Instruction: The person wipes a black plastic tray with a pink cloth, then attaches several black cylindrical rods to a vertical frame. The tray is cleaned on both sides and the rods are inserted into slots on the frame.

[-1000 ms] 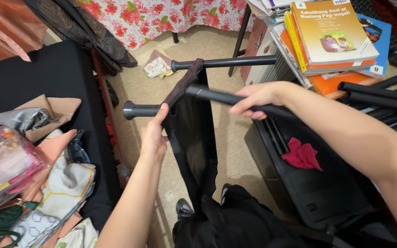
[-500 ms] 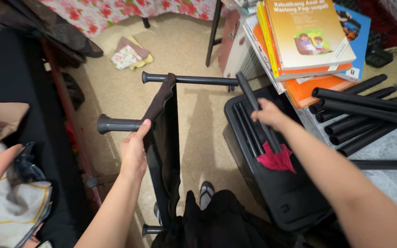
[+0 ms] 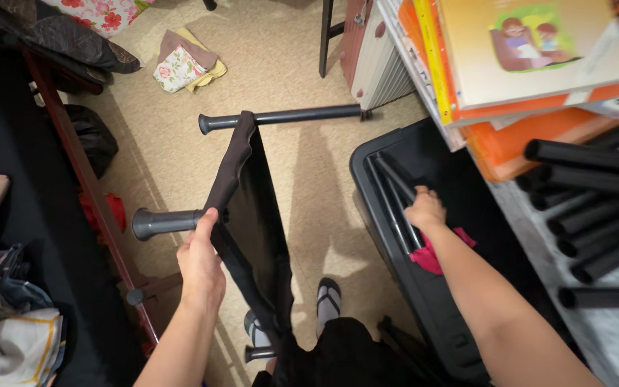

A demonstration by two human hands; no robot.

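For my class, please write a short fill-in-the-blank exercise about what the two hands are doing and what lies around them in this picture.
1. The left hand grips a grey pole that carries a panel of ____ fabric.
2. The right hand reaches into a black ____ where dark rods lie.
3. Beside the right wrist lies a ____ cloth.
4. A stack of books rests to the ____ of the bin.

Missing words: black; bin; red; right

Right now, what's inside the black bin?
The black bin holds dark poles and a pink cloth. The right hand reaches among them. The forearm hides the bin's near part.
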